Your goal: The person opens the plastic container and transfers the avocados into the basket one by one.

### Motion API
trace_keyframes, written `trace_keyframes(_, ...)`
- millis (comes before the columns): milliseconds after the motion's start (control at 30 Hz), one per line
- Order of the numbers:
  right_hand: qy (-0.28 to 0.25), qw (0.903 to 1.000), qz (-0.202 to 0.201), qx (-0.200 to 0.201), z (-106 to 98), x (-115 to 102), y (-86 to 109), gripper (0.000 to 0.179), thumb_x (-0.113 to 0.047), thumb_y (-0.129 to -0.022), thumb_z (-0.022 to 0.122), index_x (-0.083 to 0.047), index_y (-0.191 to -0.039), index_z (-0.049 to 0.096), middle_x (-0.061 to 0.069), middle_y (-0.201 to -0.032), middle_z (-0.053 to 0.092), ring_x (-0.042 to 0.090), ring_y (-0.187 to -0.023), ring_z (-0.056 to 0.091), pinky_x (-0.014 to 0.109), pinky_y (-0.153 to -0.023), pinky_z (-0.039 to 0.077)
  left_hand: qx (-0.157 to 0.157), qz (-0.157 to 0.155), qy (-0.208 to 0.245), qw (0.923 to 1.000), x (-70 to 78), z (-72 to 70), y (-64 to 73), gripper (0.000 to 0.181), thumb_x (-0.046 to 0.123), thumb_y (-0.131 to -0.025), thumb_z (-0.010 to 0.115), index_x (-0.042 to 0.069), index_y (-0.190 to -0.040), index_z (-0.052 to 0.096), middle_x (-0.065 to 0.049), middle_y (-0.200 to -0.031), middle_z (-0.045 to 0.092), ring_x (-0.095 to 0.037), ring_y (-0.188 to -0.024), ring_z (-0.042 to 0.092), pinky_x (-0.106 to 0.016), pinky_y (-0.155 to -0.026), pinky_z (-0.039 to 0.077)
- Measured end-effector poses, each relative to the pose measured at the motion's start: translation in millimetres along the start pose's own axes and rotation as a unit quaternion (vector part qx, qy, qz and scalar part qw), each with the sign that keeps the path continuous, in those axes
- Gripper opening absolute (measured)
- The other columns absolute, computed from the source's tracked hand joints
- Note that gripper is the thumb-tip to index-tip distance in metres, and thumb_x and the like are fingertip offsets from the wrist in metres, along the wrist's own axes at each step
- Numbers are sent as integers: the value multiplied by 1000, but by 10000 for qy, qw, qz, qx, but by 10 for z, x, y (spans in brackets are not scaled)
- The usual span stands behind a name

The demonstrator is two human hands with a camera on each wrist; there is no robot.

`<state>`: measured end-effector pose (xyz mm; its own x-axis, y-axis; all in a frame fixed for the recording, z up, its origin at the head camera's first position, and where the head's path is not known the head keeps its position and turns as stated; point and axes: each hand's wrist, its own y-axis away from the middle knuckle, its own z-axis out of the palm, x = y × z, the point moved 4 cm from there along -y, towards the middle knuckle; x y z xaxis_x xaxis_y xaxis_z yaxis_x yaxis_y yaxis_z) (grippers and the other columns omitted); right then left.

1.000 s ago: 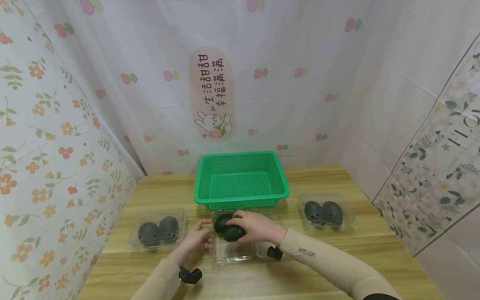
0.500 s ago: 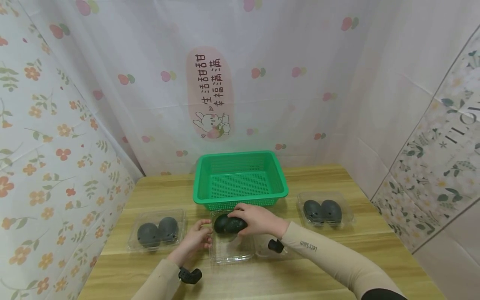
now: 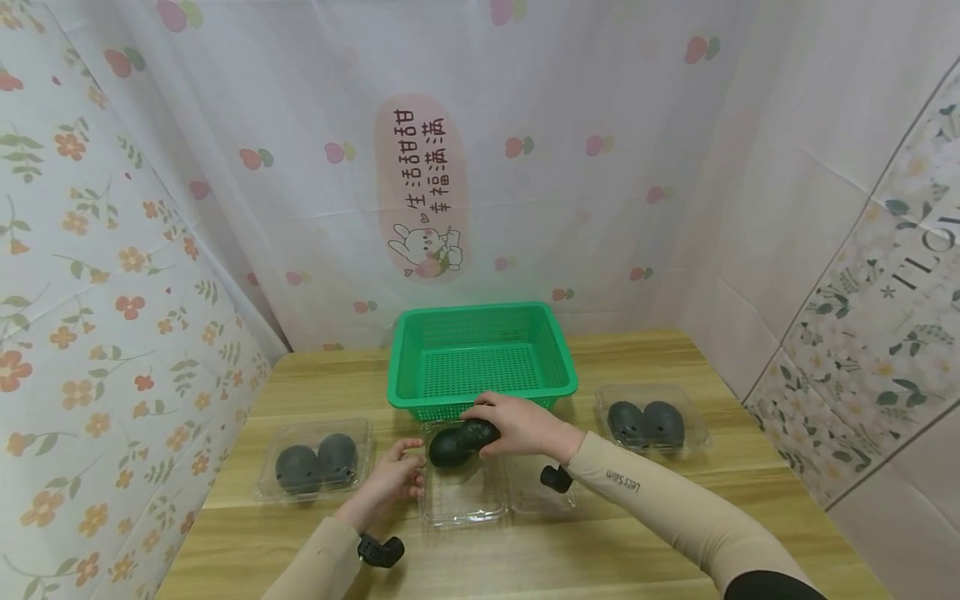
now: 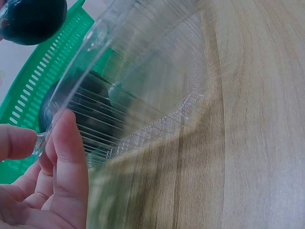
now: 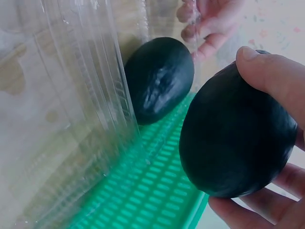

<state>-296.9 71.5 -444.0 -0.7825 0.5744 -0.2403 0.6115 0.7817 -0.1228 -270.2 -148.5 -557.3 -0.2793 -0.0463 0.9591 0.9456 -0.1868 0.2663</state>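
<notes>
An open clear plastic clamshell box (image 3: 465, 507) lies on the table with its lid (image 3: 534, 498) spread to the right. One dark avocado (image 3: 447, 450) rests in the box's far left part. My left hand (image 3: 393, 482) pinches the box's left rim between thumb and finger, seen close in the left wrist view. Above the box, my right hand (image 3: 522, 428) grips a second dark avocado (image 5: 238, 138) with thumb and fingers round it. From the head view the two avocados overlap, but the right wrist view shows them apart.
Behind the box stands a green plastic basket (image 3: 561, 354) with nothing in it. Closed clear boxes, each with two dark avocados, sit at the left (image 3: 337, 457) and right (image 3: 664, 426). A patterned curtain (image 3: 585, 208) hangs behind the table.
My right hand has lifted its avocado up and slightly to the right, away from the one lying in the box. The left hand has stayed at the rim.
</notes>
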Motion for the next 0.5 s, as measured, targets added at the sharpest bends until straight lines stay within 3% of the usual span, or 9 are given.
trace_keyframes(500, -266, 9986, 188, 424, -221, 136, -37, 61, -34, -82, 78, -18, -137, 55, 5, -129, 51, 16, -101, 59, 33, -80, 52, -33, 87, 6, 10000, -21, -12, -19, 45, 1, -91, 50, -6, -132, 35, -8, -82, 47, -13, -61, 51, -27, -51, 51)
